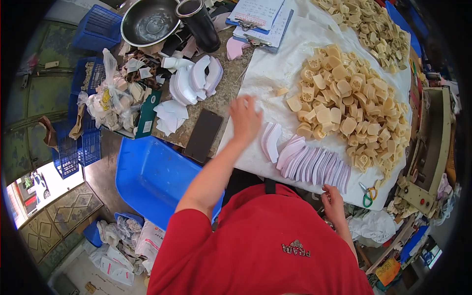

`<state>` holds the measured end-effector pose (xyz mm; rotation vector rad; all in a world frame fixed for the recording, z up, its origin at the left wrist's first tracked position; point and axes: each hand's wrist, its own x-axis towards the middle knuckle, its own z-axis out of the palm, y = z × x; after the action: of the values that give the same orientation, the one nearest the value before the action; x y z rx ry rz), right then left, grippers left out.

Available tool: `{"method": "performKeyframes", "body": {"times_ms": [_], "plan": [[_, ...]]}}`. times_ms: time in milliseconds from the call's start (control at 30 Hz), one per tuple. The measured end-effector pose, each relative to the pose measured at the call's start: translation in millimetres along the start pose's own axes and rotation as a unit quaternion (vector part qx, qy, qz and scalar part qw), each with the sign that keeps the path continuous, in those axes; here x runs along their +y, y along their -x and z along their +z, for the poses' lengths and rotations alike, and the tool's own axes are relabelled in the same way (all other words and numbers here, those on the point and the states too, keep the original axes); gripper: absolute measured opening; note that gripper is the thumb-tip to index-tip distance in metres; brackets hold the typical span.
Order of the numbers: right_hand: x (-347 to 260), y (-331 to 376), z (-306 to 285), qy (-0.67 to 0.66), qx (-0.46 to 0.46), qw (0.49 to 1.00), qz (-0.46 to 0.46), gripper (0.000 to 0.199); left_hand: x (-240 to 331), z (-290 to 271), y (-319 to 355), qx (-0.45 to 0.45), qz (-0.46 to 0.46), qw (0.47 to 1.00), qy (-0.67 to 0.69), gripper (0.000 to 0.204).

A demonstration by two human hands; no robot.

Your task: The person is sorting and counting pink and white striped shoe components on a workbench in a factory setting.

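My left hand is over the left edge of the white cloth, fingers a little apart and nothing visible in them. Just right of it lie a few curved white pieces, apart from a long row of similar thin curved pieces standing packed on edge. My right hand is at the table's near edge, by the right end of that row. Its fingers are loosely bent and apart, with nothing seen between them. A black phone lies left of my left hand. Beyond it are stacks of larger curved white pieces.
A big heap of beige molded pieces covers the cloth. Scissors lie near the right edge. Clipboards, a black cup and a metal bowl are at the back. A blue tub stands below, left.
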<state>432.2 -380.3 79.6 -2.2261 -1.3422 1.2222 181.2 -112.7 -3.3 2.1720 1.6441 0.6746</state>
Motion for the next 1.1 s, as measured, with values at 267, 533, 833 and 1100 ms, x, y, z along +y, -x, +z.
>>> {"method": "performKeyframes", "body": {"times_ms": [267,533,833,1100], "plan": [[-48.9,-28.1,-2.1,0.01,-0.001,0.994,-0.108,0.028,-94.6,-17.8,-87.9,-0.033,-0.04,0.948,-0.313,0.043],[-106.9,-73.6,-7.5,-0.02,0.109,0.973,-0.205,0.028,-29.8,-72.0,-50.1,-0.06,0.012,0.989,0.138,0.033],[-165.7,-100.8,15.7,-0.417,-0.224,0.88,0.028,0.026,63.7,-84.3,28.1,-0.044,0.156,0.959,0.232,0.038],[-160.3,-77.2,22.9,-0.421,-0.193,0.886,-0.028,0.026,74.3,-77.9,56.1,-0.226,-0.277,0.447,0.82,0.048]]}}
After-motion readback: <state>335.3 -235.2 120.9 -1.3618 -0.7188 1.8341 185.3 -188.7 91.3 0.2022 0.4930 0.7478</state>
